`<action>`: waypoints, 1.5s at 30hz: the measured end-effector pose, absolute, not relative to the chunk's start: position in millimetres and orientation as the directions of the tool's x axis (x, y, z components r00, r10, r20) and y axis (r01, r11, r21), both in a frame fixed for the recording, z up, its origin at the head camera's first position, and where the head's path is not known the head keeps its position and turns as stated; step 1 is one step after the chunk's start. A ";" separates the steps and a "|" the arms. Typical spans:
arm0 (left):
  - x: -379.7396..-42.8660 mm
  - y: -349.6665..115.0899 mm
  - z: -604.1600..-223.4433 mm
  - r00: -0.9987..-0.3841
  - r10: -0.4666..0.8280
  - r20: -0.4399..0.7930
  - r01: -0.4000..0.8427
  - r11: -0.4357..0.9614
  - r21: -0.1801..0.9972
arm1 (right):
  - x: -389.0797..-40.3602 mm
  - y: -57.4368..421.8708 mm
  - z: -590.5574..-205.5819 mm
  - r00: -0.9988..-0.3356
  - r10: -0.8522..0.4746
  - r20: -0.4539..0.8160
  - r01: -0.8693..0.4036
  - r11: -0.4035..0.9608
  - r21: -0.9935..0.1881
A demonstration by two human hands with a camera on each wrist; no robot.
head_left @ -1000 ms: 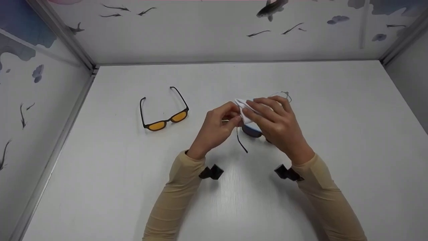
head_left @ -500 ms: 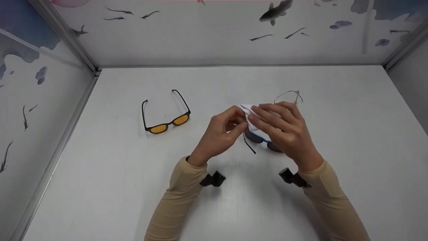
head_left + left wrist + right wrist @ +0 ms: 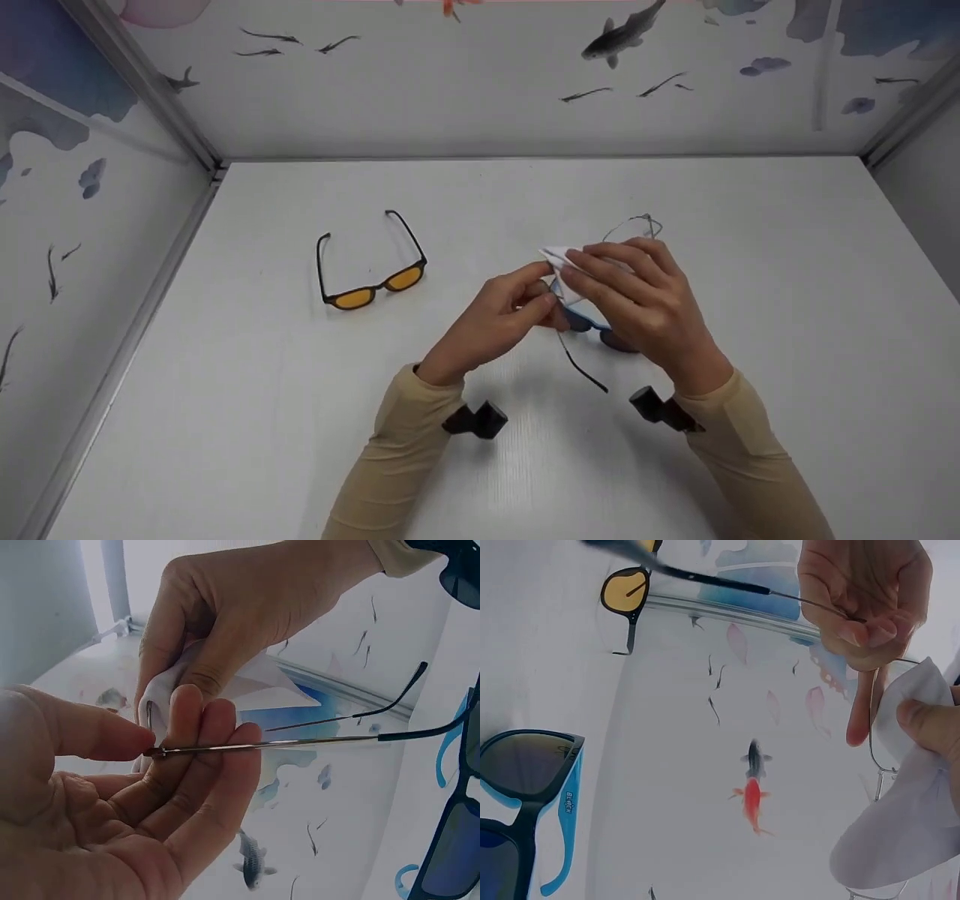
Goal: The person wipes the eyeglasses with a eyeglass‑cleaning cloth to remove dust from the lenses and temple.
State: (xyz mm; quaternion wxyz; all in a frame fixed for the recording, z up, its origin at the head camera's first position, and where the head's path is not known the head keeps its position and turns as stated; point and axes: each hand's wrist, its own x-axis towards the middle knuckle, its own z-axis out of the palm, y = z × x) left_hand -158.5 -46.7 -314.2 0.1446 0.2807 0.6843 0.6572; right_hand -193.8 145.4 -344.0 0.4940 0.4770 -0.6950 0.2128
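My left hand [image 3: 499,319] pinches thin wire-framed eyeglasses by the hinge end of one temple [image 3: 315,740], between thumb and fingers. That temple's dark tip points toward me in the head view. A white cloth [image 3: 892,832] is folded over one lens, and my right hand [image 3: 641,307] grips it there, thumb on one side and fingers on the other. The cloth hides most of that lens. Past the right hand, the far wire rim [image 3: 651,222] shows. Below both hands lie sunglasses [image 3: 619,341] with dark lenses and blue temples, partly covered in the head view.
Black-framed glasses with orange lenses [image 3: 355,298] rest unfolded on the white table [image 3: 247,420], left of my hands. Walls printed with fish [image 3: 622,34] stand at the back and sides. A small black camera [image 3: 476,420] sits on each wrist.
Both hands keep hold of the eyeglasses and cloth, shifting slightly right and toward me. The temple tip has swung right and nearer, and more of the sunglasses shows below.
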 end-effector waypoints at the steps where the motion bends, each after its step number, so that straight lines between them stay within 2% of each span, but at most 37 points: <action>1: -158.3 -45.7 -315.1 -0.799 0.577 0.170 0.191 -0.025 0.981 | -193.8 146.6 -344.3 -0.059 -0.456 0.888 -0.875 0.452 0.174; 5: -159.0 -44.4 -319.4 -0.802 0.575 0.161 0.167 -0.043 0.985 | -194.1 148.6 -344.4 -0.065 -0.476 0.877 -0.879 0.443 0.175; 11: -169.7 -46.9 -337.5 -0.794 0.596 0.124 0.037 -0.157 0.987 | -193.6 146.9 -344.2 -0.083 -0.505 0.859 -0.885 0.434 0.169; 20: -174.9 -44.5 -355.4 -0.747 0.655 0.115 -0.070 -0.250 0.966 | -187.0 144.9 -348.5 -0.100 -0.494 0.864 -0.897 0.420 0.136; 29: -171.7 -48.0 -350.2 -0.681 0.717 0.149 -0.078 -0.274 0.959 | -180.9 143.3 -339.5 -0.074 -0.474 0.877 -0.913 0.387 0.132; 33: -170.9 -50.9 -348.9 -0.675 0.722 0.155 -0.074 -0.276 0.958 | -179.2 142.3 -335.8 -0.074 -0.488 0.869 -0.921 0.367 0.128; 45: -168.8 -50.3 -349.6 -0.618 0.752 0.230 -0.039 -0.322 0.946 | -168.7 141.2 -334.3 -0.107 -0.510 0.853 -0.966 0.255 0.031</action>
